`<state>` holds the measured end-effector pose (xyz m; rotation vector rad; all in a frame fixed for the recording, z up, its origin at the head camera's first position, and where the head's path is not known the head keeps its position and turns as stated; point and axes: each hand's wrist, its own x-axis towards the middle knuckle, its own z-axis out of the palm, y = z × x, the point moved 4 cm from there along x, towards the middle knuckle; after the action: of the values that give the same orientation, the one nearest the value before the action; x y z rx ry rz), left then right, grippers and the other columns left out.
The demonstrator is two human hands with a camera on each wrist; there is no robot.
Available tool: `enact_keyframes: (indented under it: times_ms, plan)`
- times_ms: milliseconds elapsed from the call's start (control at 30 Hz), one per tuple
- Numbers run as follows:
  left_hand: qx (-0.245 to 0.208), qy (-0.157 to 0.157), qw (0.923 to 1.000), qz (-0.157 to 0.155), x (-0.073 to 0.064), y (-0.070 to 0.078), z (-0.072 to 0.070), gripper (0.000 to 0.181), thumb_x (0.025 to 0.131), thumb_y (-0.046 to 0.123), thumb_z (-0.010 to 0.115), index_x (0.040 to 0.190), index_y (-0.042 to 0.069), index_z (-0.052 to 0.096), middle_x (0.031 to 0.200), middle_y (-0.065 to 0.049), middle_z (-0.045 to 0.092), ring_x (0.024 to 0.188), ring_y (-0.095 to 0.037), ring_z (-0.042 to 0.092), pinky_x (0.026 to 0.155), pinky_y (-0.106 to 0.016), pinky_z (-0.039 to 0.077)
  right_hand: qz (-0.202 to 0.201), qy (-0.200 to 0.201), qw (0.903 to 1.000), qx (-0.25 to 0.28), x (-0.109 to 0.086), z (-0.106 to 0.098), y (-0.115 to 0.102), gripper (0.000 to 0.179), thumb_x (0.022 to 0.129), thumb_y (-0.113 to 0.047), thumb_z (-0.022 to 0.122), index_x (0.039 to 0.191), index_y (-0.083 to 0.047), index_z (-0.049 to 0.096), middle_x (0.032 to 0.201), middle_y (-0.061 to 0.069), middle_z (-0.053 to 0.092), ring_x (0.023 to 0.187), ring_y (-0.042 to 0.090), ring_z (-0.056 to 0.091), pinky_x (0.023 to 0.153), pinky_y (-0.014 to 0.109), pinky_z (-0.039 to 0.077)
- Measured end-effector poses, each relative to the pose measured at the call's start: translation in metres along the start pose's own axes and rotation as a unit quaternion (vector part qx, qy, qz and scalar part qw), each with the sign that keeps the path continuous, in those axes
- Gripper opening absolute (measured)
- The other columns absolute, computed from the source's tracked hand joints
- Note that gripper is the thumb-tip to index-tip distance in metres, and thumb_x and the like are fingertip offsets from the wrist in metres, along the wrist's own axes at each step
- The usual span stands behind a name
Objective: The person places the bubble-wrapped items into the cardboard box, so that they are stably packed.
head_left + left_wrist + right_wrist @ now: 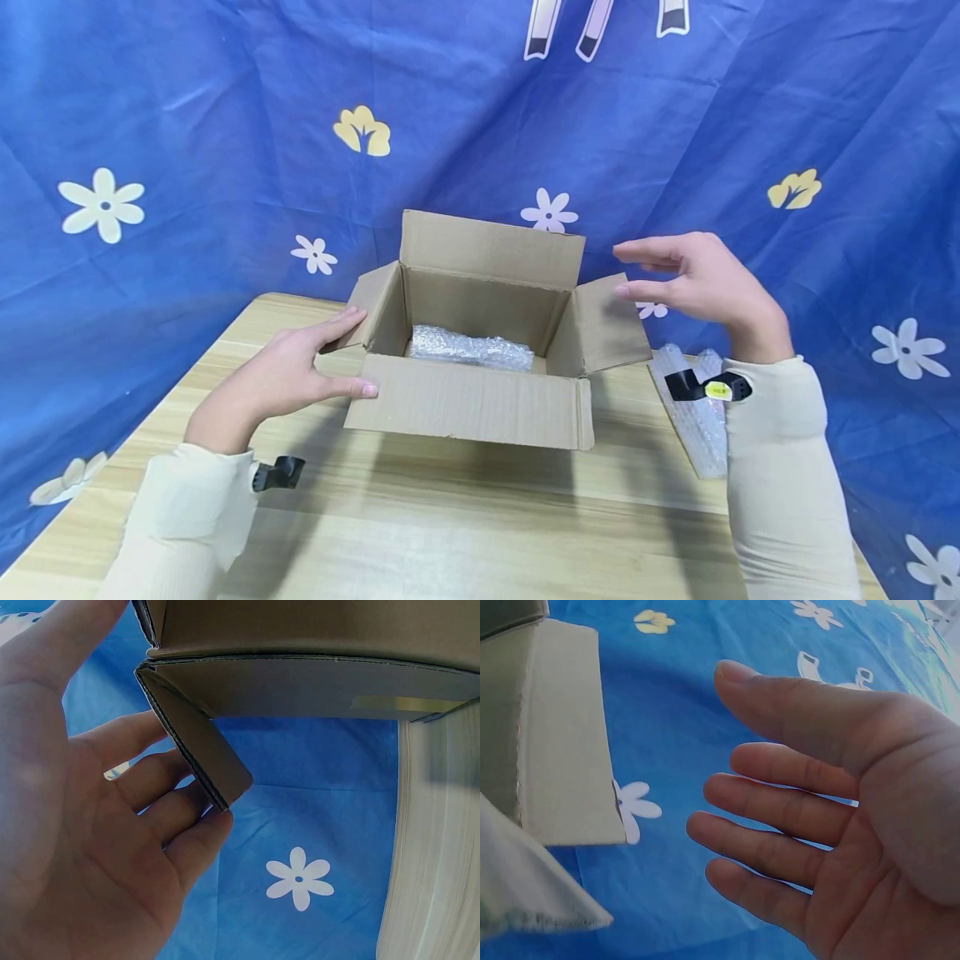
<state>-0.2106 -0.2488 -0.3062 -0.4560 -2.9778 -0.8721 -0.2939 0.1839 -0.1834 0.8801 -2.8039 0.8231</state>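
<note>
An open cardboard box [468, 408] stands on the table with its flaps spread outward. Inside it lies a bundle of clear bubble wrap [472, 348]. My left hand [281, 371] is at the box's left corner, its fingers on the left flap [199, 739] and its thumb on the front flap. In the left wrist view the flap hides some fingertips. Nothing is in my right hand [697, 271], raised beside the right flap [611, 321], thumb and fingers spaced apart. The right wrist view shows a gap between its fingers and the cardboard flap [566, 735].
Sheets of bubble wrap [708, 425] lie at the table's right side, partly behind the right forearm. A blue curtain [247, 167] with flower prints hangs behind the wooden table [450, 533]. Each wrist carries a small black camera mount [279, 473].
</note>
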Motion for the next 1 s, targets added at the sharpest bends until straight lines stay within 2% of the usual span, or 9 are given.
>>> enact_keyframes:
  times_ms: [167, 300, 433, 533, 600, 700, 767, 900, 1000]
  plan:
    - [0.001, 0.001, 1.0000, 0.002, -0.001, 0.000, 0.000, 0.111, 0.073, 0.068, 0.078, 0.158, 0.012, 0.032, 0.160, -0.016, 0.029, 0.142, -0.042, 0.030, 0.111, -0.061, 0.028, 0.027, 0.006, 0.9995, 0.011, -0.014, -0.001, 0.013, 0.053, 0.086, -0.033, 0.081, 0.133, -0.013, 0.066, 0.129, 0.005, 0.066, 0.119, 0.026, 0.061, 0.099, 0.042, 0.049]
    - [0.003, 0.005, 0.9999, 0.008, -0.001, 0.000, 0.001, 0.111, 0.072, 0.068, 0.078, 0.157, 0.010, 0.034, 0.159, -0.017, 0.030, 0.142, -0.042, 0.031, 0.111, -0.061, 0.028, 0.050, 0.013, 0.9986, 0.011, -0.026, -0.001, 0.024, 0.054, 0.087, -0.033, 0.081, 0.133, -0.012, 0.066, 0.130, 0.006, 0.065, 0.119, 0.026, 0.061, 0.093, 0.023, 0.050]
    - [0.005, 0.006, 0.9999, 0.010, -0.001, 0.000, 0.001, 0.111, 0.073, 0.067, 0.078, 0.157, 0.010, 0.034, 0.159, -0.017, 0.030, 0.142, -0.042, 0.031, 0.111, -0.062, 0.029, 0.080, 0.023, 0.9965, 0.005, -0.039, -0.002, 0.036, 0.055, 0.086, -0.037, 0.080, 0.133, -0.013, 0.066, 0.130, 0.006, 0.065, 0.119, 0.024, 0.061, 0.083, 0.007, 0.044]
    - [0.002, 0.003, 1.0000, 0.009, -0.001, 0.000, 0.001, 0.111, 0.073, 0.067, 0.078, 0.157, 0.010, 0.033, 0.159, -0.017, 0.029, 0.142, -0.042, 0.030, 0.111, -0.061, 0.028, 0.100, 0.027, 0.9946, -0.006, -0.049, -0.003, 0.046, 0.056, 0.085, -0.040, 0.081, 0.133, -0.014, 0.066, 0.131, 0.006, 0.065, 0.119, 0.024, 0.061, 0.082, 0.008, 0.045]
    - [-0.002, 0.001, 1.0000, 0.007, -0.001, 0.000, 0.001, 0.111, 0.073, 0.066, 0.078, 0.157, 0.010, 0.033, 0.160, -0.017, 0.029, 0.143, -0.042, 0.030, 0.111, -0.061, 0.028, 0.110, 0.028, 0.9935, -0.011, -0.056, -0.003, 0.053, 0.058, 0.085, -0.041, 0.081, 0.134, -0.013, 0.066, 0.132, 0.008, 0.064, 0.120, 0.027, 0.060, 0.088, 0.017, 0.049]
    - [-0.004, 0.001, 1.0000, 0.006, -0.001, 0.000, 0.000, 0.111, 0.073, 0.066, 0.079, 0.157, 0.010, 0.032, 0.159, -0.017, 0.029, 0.143, -0.041, 0.029, 0.111, -0.061, 0.028, 0.123, 0.033, 0.9918, -0.013, -0.066, -0.002, 0.064, 0.060, 0.085, -0.042, 0.080, 0.135, -0.012, 0.065, 0.134, 0.010, 0.062, 0.121, 0.031, 0.059, 0.089, 0.025, 0.053]
    - [-0.006, 0.000, 1.0000, 0.006, -0.001, 0.000, -0.001, 0.111, 0.073, 0.066, 0.079, 0.157, 0.010, 0.032, 0.159, -0.017, 0.029, 0.143, -0.041, 0.029, 0.111, -0.061, 0.028, 0.134, 0.036, 0.9903, -0.008, -0.073, 0.001, 0.072, 0.062, 0.085, -0.042, 0.080, 0.136, -0.010, 0.064, 0.135, 0.012, 0.061, 0.122, 0.033, 0.058, 0.086, 0.023, 0.054]
    - [-0.004, 0.000, 1.0000, 0.007, -0.001, 0.000, -0.001, 0.111, 0.073, 0.065, 0.079, 0.157, 0.009, 0.032, 0.159, -0.017, 0.030, 0.143, -0.041, 0.030, 0.111, -0.061, 0.028, 0.156, 0.038, 0.9870, 0.005, -0.088, 0.008, 0.086, 0.064, 0.087, -0.045, 0.078, 0.137, -0.008, 0.062, 0.137, 0.012, 0.059, 0.124, 0.034, 0.057, 0.077, 0.005, 0.044]
    - [0.000, 0.002, 0.9999, 0.010, -0.001, 0.001, -0.001, 0.110, 0.074, 0.065, 0.079, 0.157, 0.009, 0.033, 0.159, -0.018, 0.030, 0.142, -0.042, 0.030, 0.111, -0.061, 0.028, 0.160, 0.037, 0.9862, 0.019, -0.097, 0.016, 0.098, 0.064, 0.088, -0.043, 0.077, 0.137, -0.005, 0.061, 0.137, 0.015, 0.059, 0.124, 0.037, 0.056, 0.078, 0.003, 0.043]
